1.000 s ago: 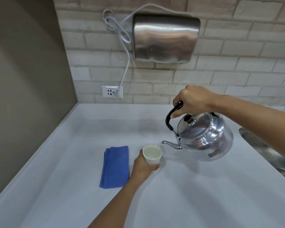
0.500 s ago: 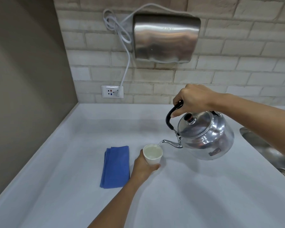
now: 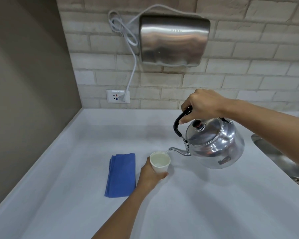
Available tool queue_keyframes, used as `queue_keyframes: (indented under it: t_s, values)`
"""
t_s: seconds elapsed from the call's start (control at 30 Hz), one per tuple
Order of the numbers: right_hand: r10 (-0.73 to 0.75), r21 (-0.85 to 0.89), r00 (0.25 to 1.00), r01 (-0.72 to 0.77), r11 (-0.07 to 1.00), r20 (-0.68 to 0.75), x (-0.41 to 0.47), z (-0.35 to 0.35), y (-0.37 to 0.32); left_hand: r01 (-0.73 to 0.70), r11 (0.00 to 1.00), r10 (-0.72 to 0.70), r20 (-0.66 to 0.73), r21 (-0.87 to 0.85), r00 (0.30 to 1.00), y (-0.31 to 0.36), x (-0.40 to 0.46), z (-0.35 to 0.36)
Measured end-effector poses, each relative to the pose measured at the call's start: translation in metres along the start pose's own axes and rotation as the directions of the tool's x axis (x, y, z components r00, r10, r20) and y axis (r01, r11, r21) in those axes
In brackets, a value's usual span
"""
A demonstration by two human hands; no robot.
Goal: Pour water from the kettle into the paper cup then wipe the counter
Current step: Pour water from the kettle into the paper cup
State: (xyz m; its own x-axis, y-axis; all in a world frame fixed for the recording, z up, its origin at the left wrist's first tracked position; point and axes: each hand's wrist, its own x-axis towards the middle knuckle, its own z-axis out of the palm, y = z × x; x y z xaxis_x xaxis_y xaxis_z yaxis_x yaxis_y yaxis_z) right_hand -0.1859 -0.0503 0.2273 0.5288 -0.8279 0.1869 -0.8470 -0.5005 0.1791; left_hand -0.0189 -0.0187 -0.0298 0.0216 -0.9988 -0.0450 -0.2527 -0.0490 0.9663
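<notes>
A shiny metal kettle (image 3: 216, 147) hangs tilted above the white counter (image 3: 197, 204), its spout pointing left over a white paper cup (image 3: 160, 163). A thin stream of water runs from the spout into the cup, which holds water near its rim. My right hand (image 3: 201, 105) grips the kettle's black handle from above. My left hand (image 3: 149, 175) is wrapped around the cup's lower left side, and the cup stands on the counter. A folded blue cloth (image 3: 121, 175) lies flat just left of my left hand.
A steel sink (image 3: 283, 163) with a drain is set into the counter at the right edge. On the brick wall hang a metal hand dryer (image 3: 173, 40) and a socket (image 3: 117, 96) with its white cord plugged in. A grey wall closes the left side.
The kettle and my right hand have risen very slightly. The water level in the cup is a little higher. My left hand and the cloth have not moved.
</notes>
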Motion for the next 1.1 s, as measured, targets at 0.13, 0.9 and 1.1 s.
queue_keyframes:
  t_s: [0.13, 0.9, 1.1]
  values:
    - [0.004, 0.025, 1.0, -0.004, 1.0, -0.002, -0.001, 0.003, 0.002, -0.002, 1.0, 0.002, 0.001, 0.004, 1.0, 0.001, 0.0, 0.0]
    - [0.188, 0.315, 0.975, -0.142, 0.938, -0.119, -0.017, 0.039, 0.021, 0.003, 1.0, -0.003, -0.001, 0.017, 1.0, -0.003, 0.002, 0.001]
    - [0.281, 0.372, 0.95, -0.213, 0.903, -0.139, -0.012, 0.049, 0.026, -0.003, 0.999, 0.003, 0.004, 0.044, 1.0, -0.002, 0.0, 0.0]
